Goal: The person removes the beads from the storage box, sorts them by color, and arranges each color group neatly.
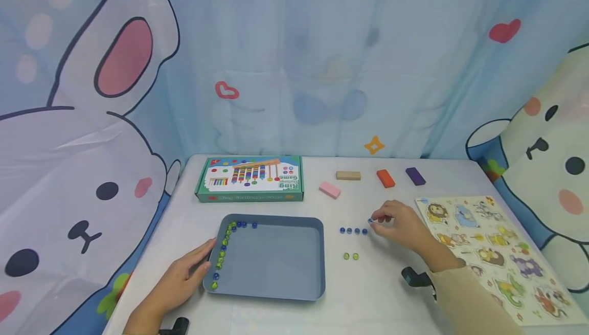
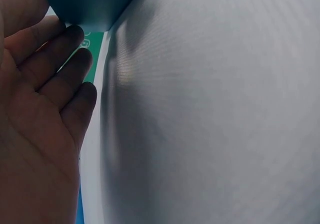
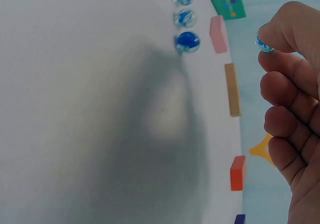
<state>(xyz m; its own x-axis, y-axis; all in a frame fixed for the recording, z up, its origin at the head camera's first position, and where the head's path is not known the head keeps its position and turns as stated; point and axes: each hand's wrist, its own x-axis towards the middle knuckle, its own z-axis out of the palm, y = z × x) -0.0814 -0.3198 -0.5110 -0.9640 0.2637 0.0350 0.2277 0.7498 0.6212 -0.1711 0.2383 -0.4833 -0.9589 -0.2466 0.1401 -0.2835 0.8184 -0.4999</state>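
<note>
Between thumb and forefinger my right hand (image 1: 399, 226) pinches a blue marble (image 3: 263, 44), held just above the table. A short row of blue marbles (image 1: 357, 231) lies to its left, and two yellow-green marbles (image 1: 351, 256) sit nearer me. My left hand (image 1: 179, 278) rests at the left side of a grey-blue tray (image 1: 271, 261), its fingers straight along the outer wall. Inside the tray, yellow-green and blue marbles (image 1: 223, 253) line the left wall and turn the corner along the far wall, where a few blue ones (image 1: 244, 224) lie.
A boxed ring game (image 1: 250, 179) stands behind the tray. Toward the back lie a pink block (image 1: 330, 190), a wooden block (image 1: 348, 175), an orange block (image 1: 385, 178) and a purple block (image 1: 415, 176). An animal picture board (image 1: 494, 255) lies at the right under my forearm.
</note>
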